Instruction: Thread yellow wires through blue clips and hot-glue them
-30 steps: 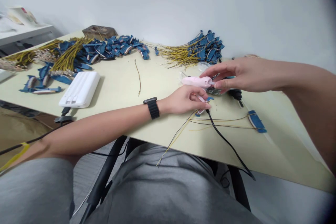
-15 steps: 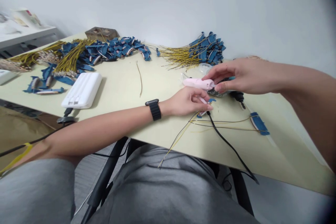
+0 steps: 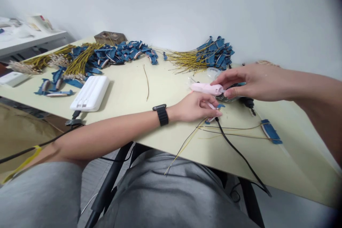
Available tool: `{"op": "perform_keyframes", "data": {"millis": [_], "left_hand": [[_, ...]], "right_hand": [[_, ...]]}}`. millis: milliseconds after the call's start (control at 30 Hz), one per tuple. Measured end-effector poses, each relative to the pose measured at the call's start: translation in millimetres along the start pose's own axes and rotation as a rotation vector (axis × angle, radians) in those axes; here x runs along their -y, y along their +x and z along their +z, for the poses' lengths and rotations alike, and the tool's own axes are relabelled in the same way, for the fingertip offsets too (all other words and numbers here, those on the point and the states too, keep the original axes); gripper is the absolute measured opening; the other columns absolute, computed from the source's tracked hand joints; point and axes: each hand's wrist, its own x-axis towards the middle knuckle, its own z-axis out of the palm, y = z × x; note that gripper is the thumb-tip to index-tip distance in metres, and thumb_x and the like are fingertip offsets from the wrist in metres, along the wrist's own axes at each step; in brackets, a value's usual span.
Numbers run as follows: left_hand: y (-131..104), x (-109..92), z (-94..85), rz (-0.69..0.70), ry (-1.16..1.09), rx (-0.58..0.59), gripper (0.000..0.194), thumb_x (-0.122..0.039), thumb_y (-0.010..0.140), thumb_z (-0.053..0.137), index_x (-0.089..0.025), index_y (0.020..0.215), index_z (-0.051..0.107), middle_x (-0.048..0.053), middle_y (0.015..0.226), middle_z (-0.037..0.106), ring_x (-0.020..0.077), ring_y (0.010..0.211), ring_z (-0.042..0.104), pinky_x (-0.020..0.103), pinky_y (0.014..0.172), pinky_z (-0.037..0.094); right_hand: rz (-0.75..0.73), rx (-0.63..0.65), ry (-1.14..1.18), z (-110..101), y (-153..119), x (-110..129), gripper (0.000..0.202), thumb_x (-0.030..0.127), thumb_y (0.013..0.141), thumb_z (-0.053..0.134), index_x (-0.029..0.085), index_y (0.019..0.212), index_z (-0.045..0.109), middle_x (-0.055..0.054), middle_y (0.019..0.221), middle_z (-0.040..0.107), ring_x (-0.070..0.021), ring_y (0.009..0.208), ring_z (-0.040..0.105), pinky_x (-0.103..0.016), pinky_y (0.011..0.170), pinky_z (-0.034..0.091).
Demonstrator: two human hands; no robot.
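Observation:
My left hand point(image 3: 199, 107), with a black watch on its wrist, is closed around the handle of a pink hot glue gun point(image 3: 207, 88). Its barrel points left, and a black cord point(image 3: 232, 142) runs from the handle bottom. At the gun's rear end, my right hand point(image 3: 240, 82) pinches what looks like a short clear glue stick, mostly hidden by the fingers. Under my left hand lies a partly hidden blue part point(image 3: 220, 106), with thin yellow and black wires point(image 3: 184, 144) near it. Another wired blue part point(image 3: 271, 131) lies to the right.
A white power bank point(image 3: 91, 93) stands left on the table. Piles of blue parts point(image 3: 128, 51) and bundled yellow wires point(image 3: 82, 58) lie behind it. More wired blue parts point(image 3: 216, 53) lie by the wall, near a brown box point(image 3: 110, 37). A black-tipped tool point(image 3: 248, 103) lies beneath my right hand.
The whole view has shifted, so things appear slightly farther right and lower. Both hands keep their places at the glue gun, with little visible change in grip.

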Motion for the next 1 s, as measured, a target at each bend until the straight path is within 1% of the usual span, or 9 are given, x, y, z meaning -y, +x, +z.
{"op": "perform_keyframes", "data": {"millis": [200,367,467,633,767,833,867,933,1000], "left_hand": [[-1,-4,0.2,-0.013,0.009,-0.003,0.052,-0.044,0.083,0.104,-0.012,0.106,0.071,0.006,0.092,0.080,0.0138,0.081,0.076,0.030,0.079,0.057],[-1,-5,0.5,-0.027,0.013,-0.013,0.045,-0.042,0.088,0.101,-0.013,0.106,0.072,0.007,0.095,0.081,0.0145,0.083,0.077,0.031,0.081,0.057],[0,-4,0.3,-0.024,0.000,-0.010,0.044,-0.042,0.089,0.100,-0.013,0.106,0.071,0.007,0.093,0.080,0.0142,0.082,0.077,0.032,0.081,0.058],[1,-2,-0.5,-0.007,0.001,0.000,0.044,-0.044,0.090,0.099,-0.012,0.105,0.072,0.006,0.090,0.080,0.0144,0.082,0.077,0.031,0.080,0.058],[1,0,-0.7,-0.006,0.002,-0.019,0.042,-0.039,0.090,0.100,-0.012,0.107,0.073,0.008,0.093,0.082,0.0148,0.082,0.078,0.031,0.079,0.059],[2,0,-0.7,-0.004,0.002,-0.018,0.040,-0.037,0.090,0.100,-0.012,0.107,0.073,0.009,0.094,0.082,0.0154,0.083,0.079,0.032,0.081,0.061],[2,0,-0.7,-0.005,0.001,-0.020,0.039,-0.035,0.091,0.099,-0.012,0.107,0.073,0.009,0.094,0.083,0.0155,0.084,0.079,0.032,0.082,0.061],[1,0,-0.6,-0.013,0.005,-0.027,0.036,-0.032,0.093,0.098,-0.012,0.109,0.072,0.009,0.094,0.083,0.0148,0.083,0.079,0.031,0.082,0.061],[1,-1,-0.6,-0.017,0.009,-0.027,0.034,-0.029,0.094,0.096,-0.011,0.110,0.072,0.008,0.092,0.083,0.0136,0.082,0.079,0.029,0.081,0.061]], "right_hand": [[0.005,-0.035,0.031,5,0,-10,0.044,0.048,0.092,0.072,0.031,0.129,0.087,-0.009,0.123,0.088,-0.0319,0.103,0.080,-0.045,0.088,0.062],[0.002,-0.040,0.044,5,4,-17,0.041,0.044,0.088,0.077,0.032,0.126,0.088,-0.008,0.118,0.087,-0.0342,0.104,0.081,-0.045,0.087,0.062],[0.006,-0.031,0.045,5,4,-17,0.044,0.046,0.088,0.077,0.033,0.129,0.088,-0.008,0.121,0.088,-0.0346,0.105,0.081,-0.046,0.088,0.062],[0.038,-0.031,0.091,9,-3,-14,0.049,0.051,0.094,0.073,0.037,0.139,0.086,-0.006,0.129,0.087,-0.0362,0.113,0.080,-0.048,0.095,0.063],[0.081,-0.050,0.129,15,-11,-14,0.050,0.058,0.102,0.071,0.039,0.147,0.084,-0.005,0.144,0.084,-0.0377,0.129,0.078,-0.050,0.107,0.063],[0.113,-0.062,0.183,18,-16,-12,0.055,0.061,0.105,0.071,0.041,0.156,0.079,-0.004,0.152,0.081,-0.0375,0.136,0.076,-0.049,0.112,0.062],[0.149,-0.082,0.217,21,-19,-10,0.060,0.062,0.106,0.072,0.042,0.162,0.074,-0.004,0.153,0.081,-0.0373,0.136,0.077,-0.049,0.113,0.062],[0.236,-0.150,0.304,28,-26,-5,0.071,0.063,0.108,0.072,0.040,0.175,0.062,-0.008,0.146,0.083,-0.0362,0.128,0.081,-0.049,0.111,0.064],[0.298,-0.228,0.400,38,-32,2,0.073,0.058,0.112,0.071,0.033,0.179,0.055,-0.011,0.134,0.087,-0.0341,0.119,0.084,-0.048,0.107,0.067]]}}
